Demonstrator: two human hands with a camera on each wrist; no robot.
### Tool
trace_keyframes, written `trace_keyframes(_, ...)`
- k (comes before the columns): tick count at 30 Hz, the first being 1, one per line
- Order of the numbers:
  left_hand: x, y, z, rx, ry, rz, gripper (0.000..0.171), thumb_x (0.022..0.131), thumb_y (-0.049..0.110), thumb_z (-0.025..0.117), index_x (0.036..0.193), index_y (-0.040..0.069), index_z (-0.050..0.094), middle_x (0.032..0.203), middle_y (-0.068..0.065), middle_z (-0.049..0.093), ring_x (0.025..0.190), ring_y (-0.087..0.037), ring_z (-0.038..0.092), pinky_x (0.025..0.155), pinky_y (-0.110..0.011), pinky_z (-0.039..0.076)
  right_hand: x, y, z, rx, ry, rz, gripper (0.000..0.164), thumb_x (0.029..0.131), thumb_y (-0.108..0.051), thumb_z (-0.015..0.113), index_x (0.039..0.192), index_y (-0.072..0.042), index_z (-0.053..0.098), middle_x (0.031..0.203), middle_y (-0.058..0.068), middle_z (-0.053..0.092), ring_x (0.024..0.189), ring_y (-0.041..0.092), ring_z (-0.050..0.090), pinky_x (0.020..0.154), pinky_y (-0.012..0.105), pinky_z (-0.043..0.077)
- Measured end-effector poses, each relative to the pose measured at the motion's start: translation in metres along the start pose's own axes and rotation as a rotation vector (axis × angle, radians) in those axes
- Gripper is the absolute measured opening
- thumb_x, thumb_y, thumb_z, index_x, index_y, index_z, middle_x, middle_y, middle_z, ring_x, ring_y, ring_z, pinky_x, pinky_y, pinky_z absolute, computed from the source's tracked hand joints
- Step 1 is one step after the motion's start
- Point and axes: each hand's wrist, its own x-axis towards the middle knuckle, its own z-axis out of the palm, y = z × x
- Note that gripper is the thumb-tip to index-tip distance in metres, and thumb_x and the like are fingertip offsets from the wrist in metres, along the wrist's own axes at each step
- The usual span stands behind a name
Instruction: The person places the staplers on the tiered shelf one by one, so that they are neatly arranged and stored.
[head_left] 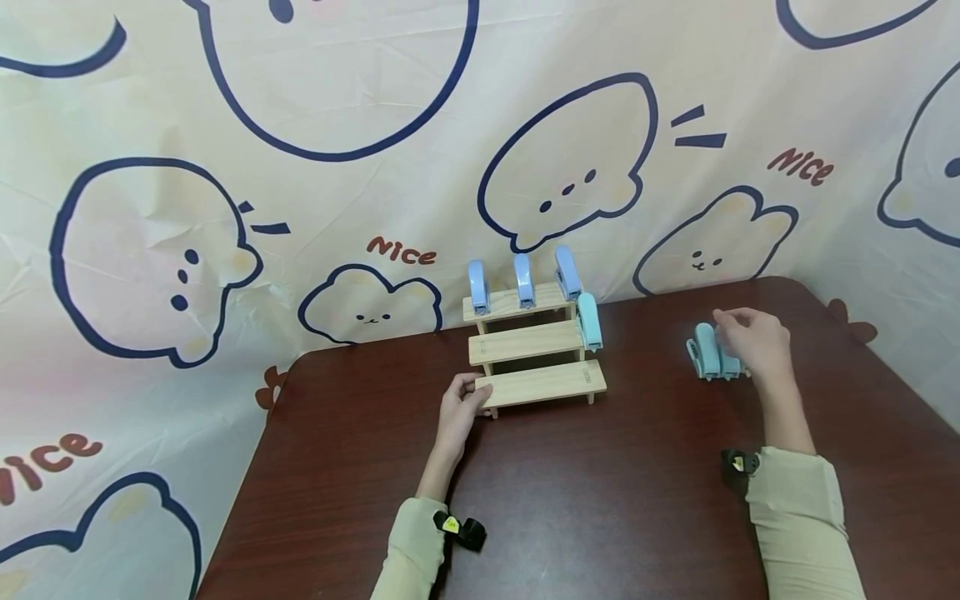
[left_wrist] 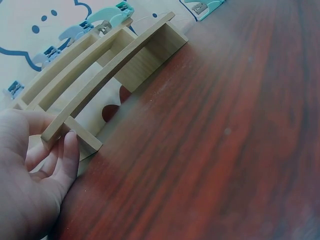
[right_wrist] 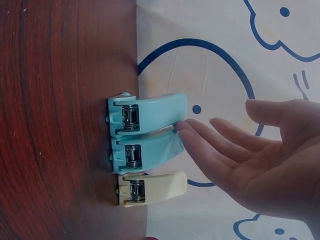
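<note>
A three-step wooden stand stands near the back of the table. My left hand grips the left end of its lowest step, thumb on top; in the left wrist view the fingers curl round the board's end. Small blue hole punches stand along the top step, and a mint one stands at the right end of the middle step. On the right, my right hand is beside two mint hole punches and a cream one. Its fingers are extended, fingertips at the mint handles.
The dark brown table stretches in front of the stand and between the two hands. A pale cloth with cartoon outlines hangs right behind the table. Black straps with cameras sit on both wrists.
</note>
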Motion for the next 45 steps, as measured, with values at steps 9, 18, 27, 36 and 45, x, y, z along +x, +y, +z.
trace_keyframes(9, 0.001, 0.003, -0.002, 0.014, -0.015, -0.030, 0.028, 0.099, 0.006, 0.066, 0.122, -0.007, 0.059, 0.099, -0.007, 0.059, 0.078, -0.011, 0.060, 0.070, -0.028, 0.057, 0.002, 0.002, 0.002, -0.057, -0.087, -0.026, 0.072, 0.110, -0.047, 0.039, 0.143, 0.016, 0.046, 0.128, 0.039, 0.060, 0.115, 0.049, 0.064, 0.093, 0.056, 0.056)
trace_keyframes(18, 0.000, 0.002, 0.000, 0.003, 0.001, -0.018, 0.032, 0.099, 0.011, 0.068, 0.126, -0.003, 0.060, 0.102, -0.005, 0.059, 0.079, -0.009, 0.060, 0.069, -0.024, 0.056, 0.004, 0.003, 0.003, -0.105, -0.120, -0.055, 0.070, 0.111, -0.045, 0.039, 0.141, 0.017, 0.046, 0.126, 0.040, 0.060, 0.112, 0.049, 0.064, 0.088, 0.054, 0.056)
trace_keyframes(27, -0.007, 0.017, 0.001, 0.005, -0.017, -0.029, 0.028, 0.098, 0.005, 0.066, 0.123, -0.008, 0.059, 0.099, -0.006, 0.059, 0.078, -0.011, 0.060, 0.071, -0.028, 0.057, 0.006, 0.003, 0.003, -0.166, -0.199, -0.054, 0.074, 0.110, -0.049, 0.035, 0.145, 0.016, 0.040, 0.134, 0.042, 0.050, 0.112, 0.050, 0.056, 0.081, 0.052, 0.053)
trace_keyframes(36, -0.004, 0.009, 0.001, 0.010, -0.001, -0.026, 0.030, 0.099, 0.008, 0.067, 0.125, -0.005, 0.060, 0.100, -0.005, 0.058, 0.079, -0.010, 0.060, 0.071, -0.026, 0.057, 0.008, 0.000, 0.009, -0.217, -0.205, -0.087, 0.076, 0.110, -0.050, 0.037, 0.143, 0.019, 0.039, 0.141, 0.045, 0.042, 0.124, 0.057, 0.047, 0.098, 0.068, 0.045)
trace_keyframes(45, -0.001, 0.002, 0.000, 0.017, 0.002, -0.013, 0.033, 0.099, 0.013, 0.069, 0.126, -0.003, 0.060, 0.102, -0.005, 0.058, 0.080, -0.010, 0.061, 0.071, -0.026, 0.057, 0.010, 0.001, 0.014, -0.234, -0.247, -0.129, 0.074, 0.110, -0.046, 0.038, 0.144, 0.019, 0.037, 0.139, 0.044, 0.045, 0.126, 0.057, 0.047, 0.101, 0.069, 0.044)
